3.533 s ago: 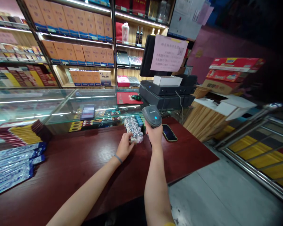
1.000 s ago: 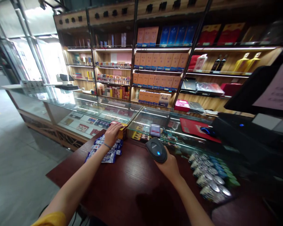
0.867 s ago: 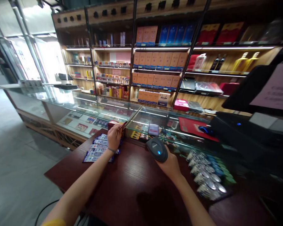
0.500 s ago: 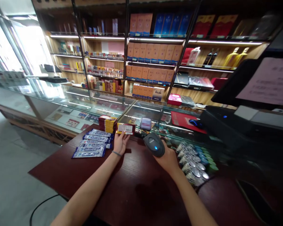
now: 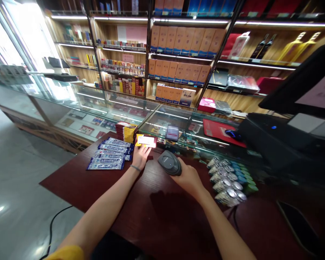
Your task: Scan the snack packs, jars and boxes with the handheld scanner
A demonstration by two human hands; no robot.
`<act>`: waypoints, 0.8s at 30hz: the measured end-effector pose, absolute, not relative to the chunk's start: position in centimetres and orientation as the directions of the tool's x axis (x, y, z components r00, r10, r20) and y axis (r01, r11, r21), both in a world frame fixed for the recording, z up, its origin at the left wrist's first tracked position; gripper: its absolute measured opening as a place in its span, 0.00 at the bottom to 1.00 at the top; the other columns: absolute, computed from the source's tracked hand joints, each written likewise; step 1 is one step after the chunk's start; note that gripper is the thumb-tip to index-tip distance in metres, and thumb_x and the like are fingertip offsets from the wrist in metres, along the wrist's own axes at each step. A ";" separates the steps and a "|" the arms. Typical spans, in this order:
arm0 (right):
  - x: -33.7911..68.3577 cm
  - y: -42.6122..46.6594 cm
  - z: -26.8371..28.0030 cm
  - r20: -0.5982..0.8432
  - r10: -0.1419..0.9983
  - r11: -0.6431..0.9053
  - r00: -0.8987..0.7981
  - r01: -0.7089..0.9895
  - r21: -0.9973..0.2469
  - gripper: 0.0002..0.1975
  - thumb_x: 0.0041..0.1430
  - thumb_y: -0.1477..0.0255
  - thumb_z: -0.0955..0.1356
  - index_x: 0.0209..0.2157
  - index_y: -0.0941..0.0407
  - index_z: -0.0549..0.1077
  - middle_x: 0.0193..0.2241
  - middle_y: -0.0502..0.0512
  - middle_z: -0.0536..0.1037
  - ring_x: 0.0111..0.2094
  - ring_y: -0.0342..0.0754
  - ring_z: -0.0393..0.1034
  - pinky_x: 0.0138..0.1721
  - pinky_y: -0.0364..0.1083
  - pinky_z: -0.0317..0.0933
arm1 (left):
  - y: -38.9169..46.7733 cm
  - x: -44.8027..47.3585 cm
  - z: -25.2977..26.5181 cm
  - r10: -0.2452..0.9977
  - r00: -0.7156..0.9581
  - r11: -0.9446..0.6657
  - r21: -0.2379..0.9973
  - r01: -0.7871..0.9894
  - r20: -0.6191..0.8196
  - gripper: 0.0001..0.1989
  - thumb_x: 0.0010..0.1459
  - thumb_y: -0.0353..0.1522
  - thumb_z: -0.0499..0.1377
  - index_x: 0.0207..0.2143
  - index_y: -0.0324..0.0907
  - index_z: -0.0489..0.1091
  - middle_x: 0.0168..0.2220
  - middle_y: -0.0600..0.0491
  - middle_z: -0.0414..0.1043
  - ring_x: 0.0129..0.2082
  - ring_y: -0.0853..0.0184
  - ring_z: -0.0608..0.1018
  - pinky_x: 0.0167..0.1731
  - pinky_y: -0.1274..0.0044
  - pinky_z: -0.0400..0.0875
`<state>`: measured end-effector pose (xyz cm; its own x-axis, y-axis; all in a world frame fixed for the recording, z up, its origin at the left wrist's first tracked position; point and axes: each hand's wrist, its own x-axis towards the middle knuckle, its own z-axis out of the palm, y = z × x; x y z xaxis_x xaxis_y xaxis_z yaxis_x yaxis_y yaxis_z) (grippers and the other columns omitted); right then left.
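Observation:
My left hand (image 5: 141,156) grips a flat yellow and dark red packet (image 5: 146,141) at its lower edge, with the packet's pale label side towards me and brightly lit. In my right hand (image 5: 188,177) is a black handheld barcode scanner (image 5: 169,162), its head pointing at the packet from a short gap away. The fingers of this hand are wrapped round the scanner's handle and mostly hidden. Just left of the packet stands a stack of similar packets (image 5: 126,132). Several blue and silver long sachets (image 5: 109,154) lie fanned out beside my left hand.
Rows of small cans (image 5: 229,180) stand right of my right arm. A phone (image 5: 298,220) lies on the dark red tabletop (image 5: 151,220). Behind are a glass display counter (image 5: 119,104), a mouse (image 5: 232,134) on a red mat (image 5: 216,130), and a dark monitor (image 5: 292,86). A cable (image 5: 52,224) hangs at left.
The scanner has moved left towards the packet, and its blue light no longer shows. Bright light now falls on the packet's label. My view has tilted down slightly.

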<state>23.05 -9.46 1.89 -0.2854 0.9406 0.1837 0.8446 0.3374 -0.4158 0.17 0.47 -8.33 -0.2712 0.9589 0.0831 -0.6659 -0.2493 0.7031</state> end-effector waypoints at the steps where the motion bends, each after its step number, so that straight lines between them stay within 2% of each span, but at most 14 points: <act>1: 22.9 -9.5 1.8 0.170 0.943 0.331 -0.286 0.854 -0.401 0.18 0.56 0.63 0.72 0.48 0.51 0.71 0.33 0.54 0.83 0.35 0.60 0.80 0.29 0.45 0.54 | 0.4 0.2 -8.3 0.960 -0.257 -0.261 0.695 -0.670 0.112 0.15 0.67 0.32 0.56 0.55 0.50 0.65 0.57 0.49 0.72 0.54 0.66 0.78 0.60 0.63 0.70; 3: 22.8 -9.4 1.5 0.161 0.948 0.317 -0.275 0.866 -0.387 0.17 0.56 0.62 0.71 0.46 0.51 0.71 0.32 0.54 0.83 0.34 0.59 0.80 0.28 0.45 0.52 | 0.3 0.3 -8.2 0.961 -0.241 -0.267 0.690 -0.673 0.136 0.15 0.67 0.32 0.56 0.55 0.50 0.65 0.58 0.50 0.72 0.55 0.67 0.77 0.60 0.63 0.69; 8: 22.7 -9.3 1.3 0.162 0.953 0.302 -0.258 0.863 -0.406 0.19 0.56 0.62 0.71 0.48 0.51 0.69 0.31 0.54 0.83 0.35 0.60 0.80 0.29 0.44 0.52 | 0.4 0.2 -8.1 0.959 -0.281 -0.218 0.735 -0.642 0.039 0.14 0.65 0.32 0.58 0.53 0.51 0.65 0.53 0.52 0.75 0.48 0.69 0.80 0.57 0.64 0.72; 14: 24.2 -9.1 2.9 0.174 0.973 0.213 -0.152 0.884 -0.416 0.27 0.55 0.65 0.72 0.56 0.53 0.68 0.37 0.60 0.84 0.40 0.64 0.80 0.34 0.47 0.61 | 0.7 0.3 -8.3 0.951 -0.294 -0.246 0.805 -0.540 0.093 0.16 0.58 0.35 0.65 0.49 0.48 0.68 0.48 0.52 0.77 0.42 0.69 0.79 0.51 0.67 0.75; 19: 28.0 -8.3 4.1 0.345 0.938 0.236 -0.018 0.765 -0.599 0.29 0.54 0.66 0.72 0.58 0.52 0.68 0.42 0.59 0.83 0.47 0.61 0.78 0.42 0.50 0.68 | 0.6 1.3 -7.5 0.945 -0.299 -0.266 0.842 -0.469 0.132 0.23 0.48 0.37 0.70 0.47 0.45 0.70 0.44 0.52 0.78 0.41 0.66 0.80 0.44 0.71 0.77; 24: 32.1 -7.8 5.2 0.437 0.894 0.270 0.101 0.658 -0.703 0.18 0.55 0.65 0.71 0.48 0.52 0.74 0.38 0.55 0.83 0.43 0.56 0.79 0.38 0.48 0.70 | 0.5 4.3 -5.9 0.939 -0.302 -0.262 0.907 -0.329 0.162 0.23 0.49 0.40 0.69 0.43 0.40 0.69 0.36 0.51 0.78 0.32 0.66 0.80 0.34 0.73 0.76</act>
<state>32.13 -7.78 5.17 0.1008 0.8938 0.4371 0.6576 0.2698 -0.7034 4.29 0.52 -5.90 -0.3024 0.9393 0.1618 -0.3295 -0.2623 0.9070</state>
